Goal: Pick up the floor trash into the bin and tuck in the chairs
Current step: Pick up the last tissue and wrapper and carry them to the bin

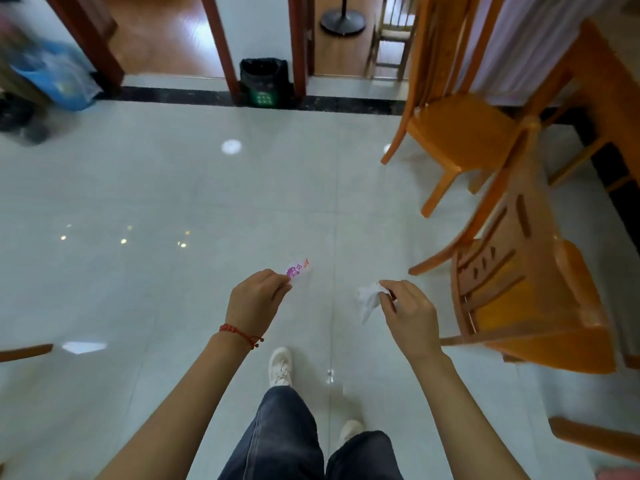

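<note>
Above the pale tile floor (138, 188), the left hand (254, 301) pinches a clear wrapper (297, 269) with purple print; the right hand (408, 311) grips crumpled white tissue (369, 297). Far ahead stands the black bin (265, 81); two wooden chairs (512, 271) stand pulled out at right.

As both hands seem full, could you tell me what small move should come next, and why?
Probably walk straight ahead to the black bin: the left hand pinches a wrapper, the right hand a crumpled tissue, and the bin stands across the floor.
</note>
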